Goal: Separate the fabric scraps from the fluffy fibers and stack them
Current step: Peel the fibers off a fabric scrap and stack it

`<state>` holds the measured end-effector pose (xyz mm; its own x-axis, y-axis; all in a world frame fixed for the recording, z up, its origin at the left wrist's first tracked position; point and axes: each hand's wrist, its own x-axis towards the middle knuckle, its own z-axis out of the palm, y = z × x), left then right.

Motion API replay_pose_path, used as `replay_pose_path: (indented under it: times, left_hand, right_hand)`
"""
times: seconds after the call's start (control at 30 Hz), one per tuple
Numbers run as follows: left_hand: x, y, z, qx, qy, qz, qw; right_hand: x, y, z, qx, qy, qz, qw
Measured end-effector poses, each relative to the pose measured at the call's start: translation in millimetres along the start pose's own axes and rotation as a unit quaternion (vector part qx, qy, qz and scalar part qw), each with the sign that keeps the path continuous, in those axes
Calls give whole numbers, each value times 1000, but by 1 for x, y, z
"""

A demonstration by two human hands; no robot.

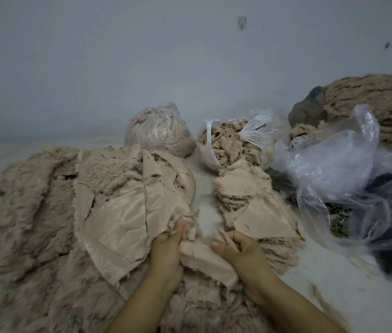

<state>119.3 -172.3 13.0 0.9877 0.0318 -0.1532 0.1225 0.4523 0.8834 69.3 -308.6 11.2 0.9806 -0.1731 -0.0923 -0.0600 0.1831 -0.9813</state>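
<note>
A beige fabric scrap (208,264) with fluffy edges stretches between my two hands low in the middle. My left hand (167,252) grips its left end, fingers curled into the fluff. My right hand (239,252) pinches its right end with thumb and curled fingers. A wide heap of unsorted furry scraps (46,212) spreads to the left, some lying backing side up. To the right of my hands stands a stack of sorted scraps (252,207), backing side up.
Two clear bags of loose fluffy fibers stand behind: a tied one (160,132) and an open one (228,145). Crumpled clear plastic (334,179) over dark material lies right. A big fur roll (377,109) fills the far right. Pale wall behind.
</note>
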Motion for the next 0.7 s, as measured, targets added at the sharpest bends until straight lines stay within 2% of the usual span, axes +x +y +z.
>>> replay_pose_path:
  times: [0.07, 0.1, 0.13, 0.2, 0.27, 0.33, 0.5, 0.6, 0.7]
  left_hand:
    - [4, 8, -6, -95, -10, -27, 995]
    - [4, 9, -8, -108, -27, -35, 993]
    - [3, 9, -8, -85, -50, -39, 994]
    - [-3, 4, -5, 30, -101, -35, 994]
    - [-9, -3, -2, 106, -157, -40, 981]
    - [-11, -7, 0, 123, -181, -30, 975]
    - [-6, -3, -3, 62, -141, 12, 988]
    - [-9, -3, -5, 150, -151, 8, 977]
    - [-17, -7, -3, 215, -221, -13, 951]
  right_hand:
    - [2, -2, -6, 14, 23, -19, 999]
    - [3, -4, -8, 22, 20, -27, 999]
    - [3, -4, -10, 29, 7, -28, 999]
    - [2, -2, -10, 34, -38, -19, 999]
    - [0, 1, -8, 18, -70, -18, 997]
    - [0, 3, -7, -9, -71, -17, 997]
    - [3, 3, -11, 20, -83, 24, 996]
    - [4, 4, -10, 22, -63, 2, 998]
    - [6, 4, -8, 7, 6, -35, 999]
